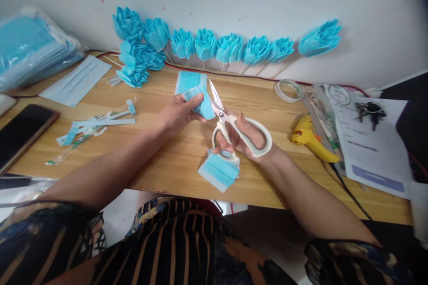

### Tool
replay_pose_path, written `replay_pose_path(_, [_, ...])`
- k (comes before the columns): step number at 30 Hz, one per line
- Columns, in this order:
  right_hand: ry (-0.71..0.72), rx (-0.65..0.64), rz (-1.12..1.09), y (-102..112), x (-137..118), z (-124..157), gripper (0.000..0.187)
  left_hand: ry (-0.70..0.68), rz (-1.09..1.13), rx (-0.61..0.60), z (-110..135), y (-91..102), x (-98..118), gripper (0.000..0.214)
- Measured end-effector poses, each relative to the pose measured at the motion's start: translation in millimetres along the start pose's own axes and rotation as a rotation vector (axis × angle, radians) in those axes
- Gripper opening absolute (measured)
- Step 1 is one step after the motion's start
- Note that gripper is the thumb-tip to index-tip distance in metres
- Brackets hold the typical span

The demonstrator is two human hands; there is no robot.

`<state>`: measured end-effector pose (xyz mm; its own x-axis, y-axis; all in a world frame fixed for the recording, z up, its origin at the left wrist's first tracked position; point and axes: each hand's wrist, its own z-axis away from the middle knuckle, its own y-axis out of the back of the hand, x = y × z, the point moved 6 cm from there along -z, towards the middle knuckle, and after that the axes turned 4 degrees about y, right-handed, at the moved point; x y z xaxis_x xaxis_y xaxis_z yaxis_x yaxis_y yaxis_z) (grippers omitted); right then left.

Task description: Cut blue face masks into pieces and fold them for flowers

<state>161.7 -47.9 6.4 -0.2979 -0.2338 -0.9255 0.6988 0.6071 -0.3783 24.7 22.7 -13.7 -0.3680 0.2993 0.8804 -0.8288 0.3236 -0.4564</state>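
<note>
Between thumb and fingers, my left hand [182, 109] pinches a small blue piece of mask fabric [204, 106]. White-handled scissors [222, 116] are in my right hand [245, 136], with thumb and fingers through the loops. Their blades are parted and point away from me, one beside the right edge of the held piece. Behind my left hand lies another blue pleated piece [190, 81] on the wooden table [154, 160]. Below the scissors' handles, more cut blue pieces [220, 171] lie near the front edge.
Blue fabric flowers [229, 47] on sticks lean along the wall. Cut strips [100, 123], a phone [26, 131] and a bag of masks [33, 49] are on the left. Tape [289, 91], a yellow glue gun [310, 138], keys [371, 111] and paper [377, 151] lie right.
</note>
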Motion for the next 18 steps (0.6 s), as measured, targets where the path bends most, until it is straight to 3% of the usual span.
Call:
replay_pose_path(9, [0.009,0.018,0.006,-1.9,2.6,-2.0,0.071,-0.056,-0.039,0.033,4.3,-6.2,-0.3,0.038])
replay_pose_path(18, [-0.010,0.169,-0.025,3.1,2.7,-0.8,0.074,-0.022,-0.035,0.113,-0.5,2.1,0.4,0.033])
